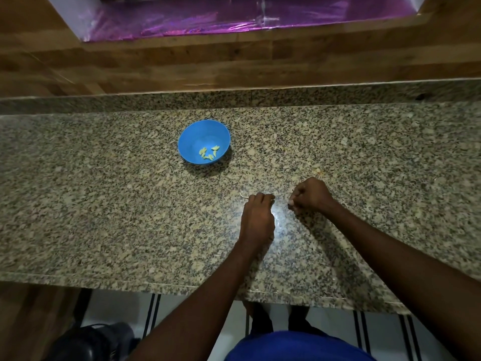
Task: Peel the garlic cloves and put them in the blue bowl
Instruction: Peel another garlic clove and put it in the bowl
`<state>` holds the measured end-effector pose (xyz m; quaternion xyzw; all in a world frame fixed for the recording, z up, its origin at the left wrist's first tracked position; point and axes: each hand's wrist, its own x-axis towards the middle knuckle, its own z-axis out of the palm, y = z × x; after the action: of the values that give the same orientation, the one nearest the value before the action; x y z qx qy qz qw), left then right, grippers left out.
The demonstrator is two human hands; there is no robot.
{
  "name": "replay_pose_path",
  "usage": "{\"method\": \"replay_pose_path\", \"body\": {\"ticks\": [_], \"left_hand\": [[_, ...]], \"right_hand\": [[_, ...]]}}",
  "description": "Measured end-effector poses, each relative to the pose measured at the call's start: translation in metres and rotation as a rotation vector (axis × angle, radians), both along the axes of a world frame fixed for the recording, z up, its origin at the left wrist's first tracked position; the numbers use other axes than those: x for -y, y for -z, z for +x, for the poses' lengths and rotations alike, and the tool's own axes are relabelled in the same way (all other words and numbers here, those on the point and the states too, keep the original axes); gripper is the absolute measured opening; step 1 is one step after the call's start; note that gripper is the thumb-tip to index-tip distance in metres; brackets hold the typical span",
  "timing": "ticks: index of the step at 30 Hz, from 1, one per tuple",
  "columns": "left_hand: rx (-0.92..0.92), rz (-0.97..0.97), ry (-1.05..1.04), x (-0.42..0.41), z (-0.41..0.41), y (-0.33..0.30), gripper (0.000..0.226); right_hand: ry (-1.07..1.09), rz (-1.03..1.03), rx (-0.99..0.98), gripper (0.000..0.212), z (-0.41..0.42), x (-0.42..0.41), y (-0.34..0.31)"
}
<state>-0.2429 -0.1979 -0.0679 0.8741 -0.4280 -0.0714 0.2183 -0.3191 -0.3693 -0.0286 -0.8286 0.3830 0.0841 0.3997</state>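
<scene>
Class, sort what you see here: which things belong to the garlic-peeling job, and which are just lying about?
Belongs to the job:
blue bowl
peeled cloves in the bowl
left hand, fingers curled
right hand, fingers curled
thin scrap of peel by the left hand

Just lying about:
granite counter
purple foil behind
black shoe on the floor

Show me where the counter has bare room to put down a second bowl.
Bare granite lies left of the blue bowl, and between the bowl and the counter's near edge, left of the left hand. It is crowded around the left hand and right hand, where a peel scrap lies.
</scene>
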Motion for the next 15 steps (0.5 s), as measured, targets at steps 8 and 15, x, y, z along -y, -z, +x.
{"method": "replay_pose_path", "body": {"ticks": [8, 15], "left_hand": [[0.074, 0.024, 0.062, -0.006, 0.0, 0.008, 0.044], [0.032, 0.043, 0.065, -0.006, 0.004, 0.011, 0.048]], "right_hand": [[0.127, 0.223, -0.083, 0.016, 0.001, -0.003, -0.005], [0.017, -0.062, -0.222, 0.016, 0.017, -0.005, 0.0]]}}
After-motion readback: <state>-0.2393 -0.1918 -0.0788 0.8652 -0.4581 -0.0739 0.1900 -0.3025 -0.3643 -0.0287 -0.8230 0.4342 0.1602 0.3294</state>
